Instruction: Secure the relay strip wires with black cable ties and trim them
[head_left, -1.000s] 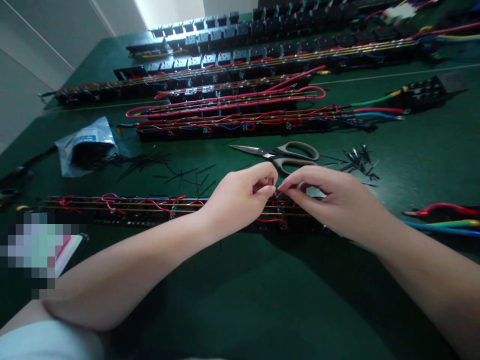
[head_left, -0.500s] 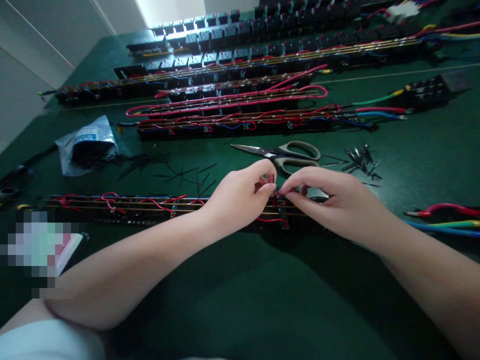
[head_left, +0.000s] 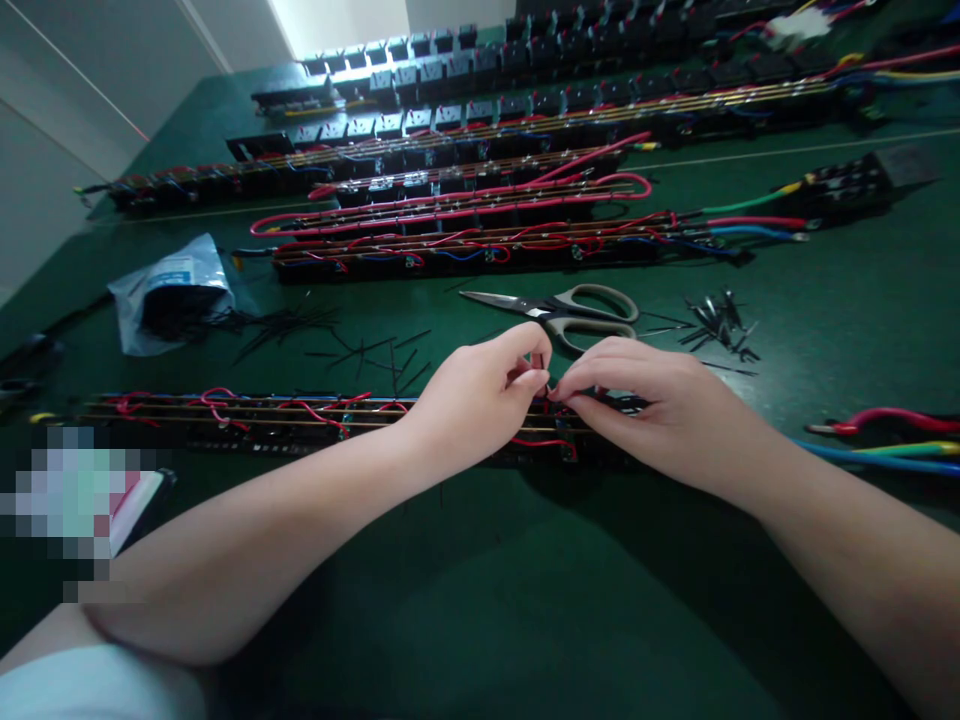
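Note:
Over a long black strip assembly [head_left: 262, 440] with brass-coloured rails and red wires [head_left: 311, 410], my two hands meet fingertip to fingertip. My left hand [head_left: 487, 390] is closed in a pinch, and a thin black strip shows at its fingers. Also pinched, my right hand [head_left: 660, 405] has thumb and forefinger at a short bit of red wire; what exactly lies between them is too small to make out. Grey-handled scissors [head_left: 559, 312] lie just beyond my hands, blades to the left.
Thin black strips [head_left: 375, 350] are scattered behind the assembly, some by an open plastic bag [head_left: 176, 290]. Short black pieces [head_left: 724, 325] lie right of the scissors. More wired assemblies [head_left: 465, 250] fill the back. Thick coloured cables [head_left: 892, 450] sit at the right.
My right hand has shifted slightly left and down, its fingertips now closer to those of my left hand. The left hand stays nearly in place.

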